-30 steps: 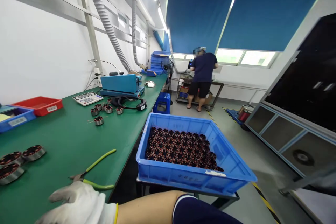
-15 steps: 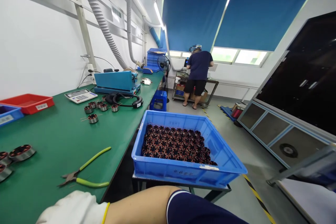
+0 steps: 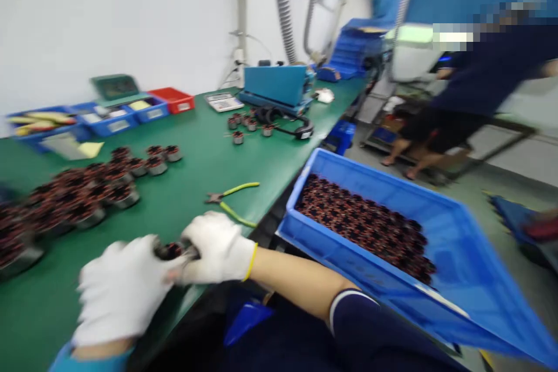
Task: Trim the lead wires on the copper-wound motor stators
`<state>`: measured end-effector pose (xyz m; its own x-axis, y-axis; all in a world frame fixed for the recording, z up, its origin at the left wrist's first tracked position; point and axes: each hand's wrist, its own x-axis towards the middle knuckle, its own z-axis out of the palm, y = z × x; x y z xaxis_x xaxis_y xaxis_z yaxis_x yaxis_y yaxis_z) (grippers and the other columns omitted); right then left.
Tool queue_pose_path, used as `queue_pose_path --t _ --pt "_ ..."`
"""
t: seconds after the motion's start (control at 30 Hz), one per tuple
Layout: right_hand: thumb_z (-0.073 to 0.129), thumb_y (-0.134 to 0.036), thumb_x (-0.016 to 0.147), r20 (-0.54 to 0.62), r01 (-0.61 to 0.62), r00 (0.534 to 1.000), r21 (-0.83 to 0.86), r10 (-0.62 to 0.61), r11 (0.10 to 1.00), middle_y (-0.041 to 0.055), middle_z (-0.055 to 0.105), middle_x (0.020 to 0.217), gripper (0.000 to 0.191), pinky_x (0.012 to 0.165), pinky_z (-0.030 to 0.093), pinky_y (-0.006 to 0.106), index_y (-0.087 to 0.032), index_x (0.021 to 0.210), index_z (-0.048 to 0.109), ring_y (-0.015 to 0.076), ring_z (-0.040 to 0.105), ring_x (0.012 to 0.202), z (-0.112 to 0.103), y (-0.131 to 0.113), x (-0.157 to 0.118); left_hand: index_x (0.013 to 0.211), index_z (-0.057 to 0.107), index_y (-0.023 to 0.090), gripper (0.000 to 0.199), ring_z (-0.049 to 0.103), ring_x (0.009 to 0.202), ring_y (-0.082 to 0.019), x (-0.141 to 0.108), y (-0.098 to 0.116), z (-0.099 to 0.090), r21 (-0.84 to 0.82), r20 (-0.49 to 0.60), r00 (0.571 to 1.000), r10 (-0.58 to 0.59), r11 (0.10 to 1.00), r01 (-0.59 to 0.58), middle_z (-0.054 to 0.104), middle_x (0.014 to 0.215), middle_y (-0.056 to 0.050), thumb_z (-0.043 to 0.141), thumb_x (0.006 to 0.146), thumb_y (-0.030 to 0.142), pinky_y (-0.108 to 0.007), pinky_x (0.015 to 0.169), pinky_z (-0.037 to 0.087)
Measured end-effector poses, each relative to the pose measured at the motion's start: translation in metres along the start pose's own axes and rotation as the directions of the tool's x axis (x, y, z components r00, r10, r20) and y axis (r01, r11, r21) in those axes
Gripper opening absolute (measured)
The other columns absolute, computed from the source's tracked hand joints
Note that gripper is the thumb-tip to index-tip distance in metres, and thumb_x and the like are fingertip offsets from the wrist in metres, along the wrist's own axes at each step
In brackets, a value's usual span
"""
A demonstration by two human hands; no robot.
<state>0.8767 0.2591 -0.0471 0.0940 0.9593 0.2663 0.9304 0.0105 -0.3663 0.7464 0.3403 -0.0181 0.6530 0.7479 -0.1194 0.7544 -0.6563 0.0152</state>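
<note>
My left hand (image 3: 124, 282) and my right hand (image 3: 213, 247), both in white gloves, meet near the front edge of the green table. Between their fingers is a motor stator (image 3: 171, 251) with dark core and copper windings, partly covered by the gloves. Both hands are closed on it. Just beyond my right hand lie pliers (image 3: 224, 196) with green handles, spread apart on the tabletop. A crowd of similar stators (image 3: 87, 195) stands to the left. Motion blur softens the picture.
At right, a blue crate (image 3: 370, 267) holds rows of stators. Farther along the table (image 3: 192, 168) are small bins (image 3: 117, 122), a calculator (image 3: 224, 102), a black headset (image 3: 300, 128) and a teal machine (image 3: 274, 87). A person (image 3: 483, 75) stands at a far cart.
The view has swung left, bringing the stator crowd and bins into sight. My left hand has come into view, and both hands now hold a stator together.
</note>
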Motion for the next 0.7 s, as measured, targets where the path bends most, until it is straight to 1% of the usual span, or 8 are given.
queue_pose_path --t 0.17,0.27,0.37,0.4,0.47,0.53,0.6,0.7 --pt "0.046 -0.029 0.088 -0.152 0.003 0.988 0.137 0.018 0.991 0.0038 0.059 0.074 0.022 0.073 0.039 0.028 -0.016 0.076 0.059 0.0158 0.053 0.073 0.012 0.010 -0.005 0.068 0.061 0.019 0.039 0.059 0.079 -0.030 -0.001 0.014 -0.005 0.061 -0.165 0.986 -0.021 0.998 0.031 0.063 0.072 -0.012 0.045 0.074 0.054 -0.035 0.061 0.034" --pt "0.041 -0.028 0.089 -0.140 -0.123 0.975 0.315 0.175 0.941 0.0024 0.057 0.069 0.025 0.066 0.040 0.026 -0.017 0.072 0.056 0.0145 0.053 0.068 0.011 0.023 -0.007 0.069 0.061 0.019 0.040 0.059 0.081 -0.030 0.000 0.014 -0.002 0.040 -0.183 0.983 -0.014 0.999 0.021 0.062 0.072 -0.011 0.048 0.071 0.056 -0.035 0.064 0.035" --pt "0.038 -0.034 0.091 -0.172 -0.291 0.909 0.393 0.381 0.872 0.0030 0.057 0.067 0.031 0.064 0.042 0.027 -0.018 0.070 0.055 0.0154 0.054 0.066 0.000 0.039 -0.012 0.070 0.061 0.019 0.048 0.058 0.080 -0.029 0.000 0.010 -0.002 -0.001 -0.171 0.984 -0.058 0.998 0.059 0.061 0.073 -0.011 0.050 0.068 0.066 -0.035 0.067 0.038" --pt "0.038 -0.035 0.091 -0.203 -0.288 0.899 0.394 0.388 0.873 0.0036 0.058 0.068 0.031 0.065 0.044 0.027 -0.018 0.072 0.055 0.0159 0.055 0.067 -0.005 0.042 -0.013 0.071 0.062 0.019 0.050 0.059 0.079 -0.028 0.000 0.008 -0.004 -0.016 -0.158 0.985 -0.067 0.998 0.066 0.061 0.073 -0.010 0.051 0.067 0.067 -0.035 0.066 0.039" --pt "0.040 -0.035 0.091 -0.230 -0.165 0.935 0.388 0.268 0.907 0.0059 0.063 0.081 0.027 0.072 0.046 0.028 -0.017 0.085 0.059 0.0166 0.059 0.076 -0.013 0.042 -0.013 0.074 0.062 0.019 0.050 0.059 0.077 -0.027 0.001 0.006 -0.007 -0.054 -0.116 0.991 -0.067 0.997 0.061 0.061 0.076 -0.010 0.055 0.064 0.068 -0.034 0.065 0.040" --pt "0.043 -0.032 0.090 -0.144 -0.005 0.987 0.392 0.067 0.920 0.0076 0.064 0.101 0.028 0.079 0.047 0.029 -0.016 0.106 0.058 0.0163 0.060 0.087 -0.018 0.036 -0.006 0.080 0.063 0.020 0.048 0.060 0.078 -0.027 0.001 0.005 -0.009 -0.098 -0.082 0.996 -0.043 0.995 0.035 0.061 0.080 -0.010 0.058 0.063 0.065 -0.033 0.065 0.041" --pt "0.046 -0.034 0.089 0.048 0.046 0.996 0.384 -0.070 0.922 0.0060 0.064 0.110 0.033 0.078 0.047 0.028 -0.019 0.117 0.056 0.0164 0.061 0.092 -0.019 0.029 0.006 0.085 0.063 0.020 0.047 0.061 0.080 -0.027 0.001 0.005 -0.010 -0.124 -0.072 0.997 -0.015 0.992 0.006 0.062 0.084 -0.010 0.059 0.065 0.062 -0.032 0.067 0.043" --pt "0.051 -0.037 0.087 0.307 -0.023 0.950 0.270 -0.063 0.962 0.0009 0.068 0.089 0.023 0.064 0.044 0.026 -0.023 0.100 0.065 0.0167 0.062 0.076 -0.021 0.028 0.023 0.086 0.062 0.020 0.047 0.061 0.080 -0.026 0.002 0.003 -0.008 -0.119 -0.071 0.997 0.014 0.993 -0.022 0.062 0.083 -0.009 0.057 0.066 0.062 -0.032 0.068 0.044"
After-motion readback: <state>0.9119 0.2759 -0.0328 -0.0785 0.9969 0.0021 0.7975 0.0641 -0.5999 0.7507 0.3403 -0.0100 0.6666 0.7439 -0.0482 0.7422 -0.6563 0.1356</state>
